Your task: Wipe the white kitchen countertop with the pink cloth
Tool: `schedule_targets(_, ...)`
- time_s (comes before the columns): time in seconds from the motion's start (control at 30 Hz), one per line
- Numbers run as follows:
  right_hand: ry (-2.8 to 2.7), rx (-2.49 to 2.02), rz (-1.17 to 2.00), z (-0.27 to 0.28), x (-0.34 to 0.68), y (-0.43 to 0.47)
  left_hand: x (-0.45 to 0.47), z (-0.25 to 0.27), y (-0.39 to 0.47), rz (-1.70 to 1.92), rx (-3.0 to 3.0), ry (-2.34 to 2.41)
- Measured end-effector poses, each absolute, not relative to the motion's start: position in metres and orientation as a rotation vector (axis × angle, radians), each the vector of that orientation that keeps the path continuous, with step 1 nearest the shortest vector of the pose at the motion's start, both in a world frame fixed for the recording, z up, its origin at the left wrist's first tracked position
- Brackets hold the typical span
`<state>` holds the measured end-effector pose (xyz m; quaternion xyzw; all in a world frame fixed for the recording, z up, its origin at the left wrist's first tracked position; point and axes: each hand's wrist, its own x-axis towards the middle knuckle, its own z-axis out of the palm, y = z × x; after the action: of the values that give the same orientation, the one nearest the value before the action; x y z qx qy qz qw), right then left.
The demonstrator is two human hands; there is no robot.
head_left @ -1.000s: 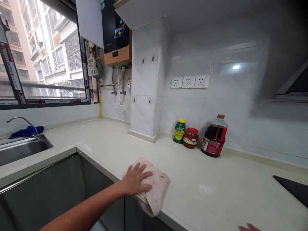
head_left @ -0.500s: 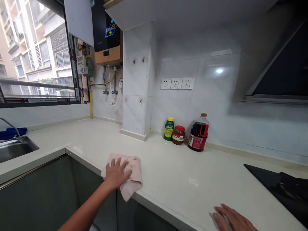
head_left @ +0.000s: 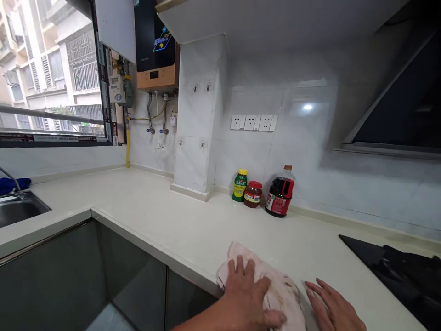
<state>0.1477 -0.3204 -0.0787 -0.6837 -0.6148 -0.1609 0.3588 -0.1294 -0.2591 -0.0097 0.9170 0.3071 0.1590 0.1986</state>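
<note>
1. Near the front edge of the bench (head_left: 193,225), a pink cloth (head_left: 287,294) lies under the left hand (head_left: 243,294), fingers spread over it
2. From here the work with the cloth looks under way, not finished; which stretches are done or left, I can't tell
3. Just beside the cloth, the right hand (head_left: 336,308) appears bare, fingers slightly apart
4. By the wall stand a green bottle (head_left: 240,187), a jar (head_left: 253,196) and a sauce bottle (head_left: 278,195), likely obstacles only farther back

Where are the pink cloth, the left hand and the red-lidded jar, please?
Pink cloth (head_left: 286,299): head view, its right part.
Left hand (head_left: 243,292): head view, back of the hand.
Red-lidded jar (head_left: 252,197): head view, front label.
</note>
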Motion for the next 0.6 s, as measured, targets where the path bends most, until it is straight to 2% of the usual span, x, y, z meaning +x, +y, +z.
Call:
schedule_targets(0.07, -1.622, -1.700, -0.444, -0.069, 0.124, -0.310, -0.130, -0.011, -0.255, 0.487, 2.550, 0.808)
schedule_targets(0.17, -1.827, -1.729, -0.270, -0.050, 0.069, -0.291, -0.150, -0.011, -0.239, 0.622, 2.432, 0.721)
schedule_targets(0.27, -2.019, -1.974, -0.035, -0.030, 0.007, -0.277, -0.188, -0.008, -0.212, 0.967, 2.283, 0.794)
schedule_targets(0.37, -2.134, -2.012, 0.026, -0.017, -0.040, -0.267, -0.229, -0.005, -0.179, 1.231, 2.260, 1.036)
schedule_targets(0.5, -2.285, -1.743, 0.182, -0.012, -0.062, -0.253, -0.260, -0.010, -0.143, 1.240, 2.188, 1.277)
schedule_targets(0.6, -2.316, -1.710, 0.240, -0.010, -0.050, -0.242, -0.264, -0.014, -0.131, 1.198, 2.184, 1.307)
